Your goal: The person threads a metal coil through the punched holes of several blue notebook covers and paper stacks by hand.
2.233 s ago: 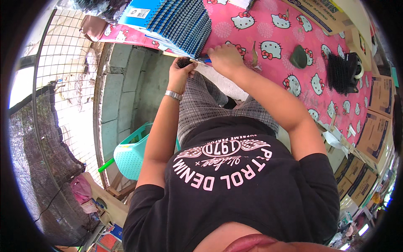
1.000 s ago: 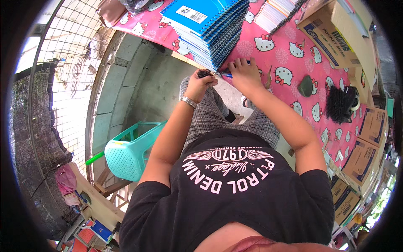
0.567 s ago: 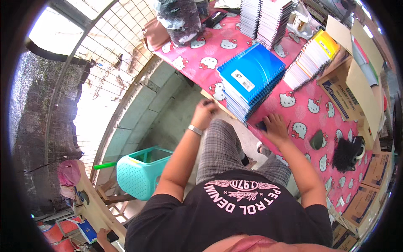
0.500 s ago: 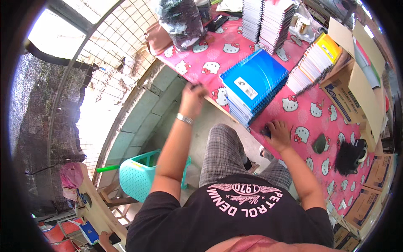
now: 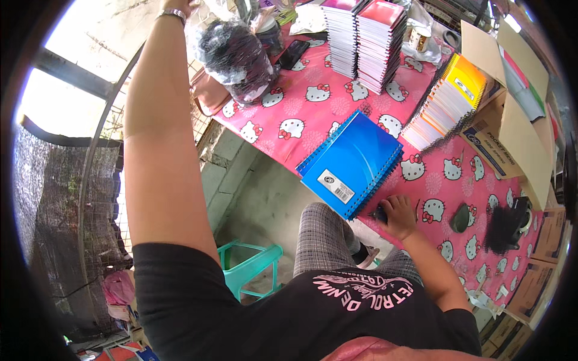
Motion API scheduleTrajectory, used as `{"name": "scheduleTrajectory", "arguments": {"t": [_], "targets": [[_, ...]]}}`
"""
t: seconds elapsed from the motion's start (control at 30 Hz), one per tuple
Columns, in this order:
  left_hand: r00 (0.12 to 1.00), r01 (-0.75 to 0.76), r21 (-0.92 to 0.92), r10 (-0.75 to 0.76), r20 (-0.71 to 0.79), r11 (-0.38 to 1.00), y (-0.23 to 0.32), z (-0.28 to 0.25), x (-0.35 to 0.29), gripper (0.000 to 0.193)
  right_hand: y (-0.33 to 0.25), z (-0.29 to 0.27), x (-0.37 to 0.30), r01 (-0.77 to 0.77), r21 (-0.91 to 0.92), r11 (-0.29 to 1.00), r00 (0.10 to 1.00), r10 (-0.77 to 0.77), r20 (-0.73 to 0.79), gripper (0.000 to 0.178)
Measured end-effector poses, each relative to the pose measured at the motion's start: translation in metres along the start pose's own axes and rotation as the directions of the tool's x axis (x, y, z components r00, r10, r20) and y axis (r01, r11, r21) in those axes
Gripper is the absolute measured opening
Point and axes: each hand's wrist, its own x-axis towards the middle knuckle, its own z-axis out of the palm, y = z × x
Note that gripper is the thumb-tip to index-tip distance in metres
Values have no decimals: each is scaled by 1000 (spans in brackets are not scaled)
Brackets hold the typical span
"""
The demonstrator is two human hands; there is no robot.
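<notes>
My left arm stretches far forward and up along the left side. Only part of my left hand (image 5: 185, 6) shows at the top edge, beside clear plastic, and its fingers are cut off from view. On the pink table, my right hand (image 5: 398, 218) rests with fingers curled around a small black object (image 5: 379, 214), mostly covered by the hand. Just beyond it lies a stack of blue spiral notebooks (image 5: 355, 162) at the near table edge, touched by neither hand.
Tall stacks of red-covered spiral notebooks (image 5: 379, 48) stand farther back. Yellow-covered notebooks (image 5: 448, 102) lean near an open cardboard box (image 5: 506, 138). A plastic-wrapped dark bundle (image 5: 235, 60) and a phone (image 5: 293, 55) sit far left. A teal stool (image 5: 253, 265) stands below.
My left hand has swung up and forward from beside the table edge to the top of the view. The view has shifted; my right hand stays by the blue notebooks.
</notes>
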Motion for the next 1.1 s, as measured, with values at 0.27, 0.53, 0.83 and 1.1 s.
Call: {"name": "scheduleTrajectory", "arguments": {"t": [0.27, 0.53, 0.83, 1.1], "targets": [[991, -60, 860, -72, 112, 507, -52, 58, -27, 40, 1, -6, -7, -95, 1, 995, 995, 95, 19, 54], [932, -362, 534, 305, 197, 764, 15, 59, -63, 46, -5, -14, -1, -109, 13, 994, 994, 110, -16, 55], [320, -826, 137, 254, 913, 547, 35, 174, -443, 25, -41, -37, 8, -127, 469, 874, 853, 337, -398, 52], [290, -813, 89, 267, 919, 575, -14, 184, -515, 42, -100, -143, 47, 252, 451, 856, 805, 73, -588, 50]]}}
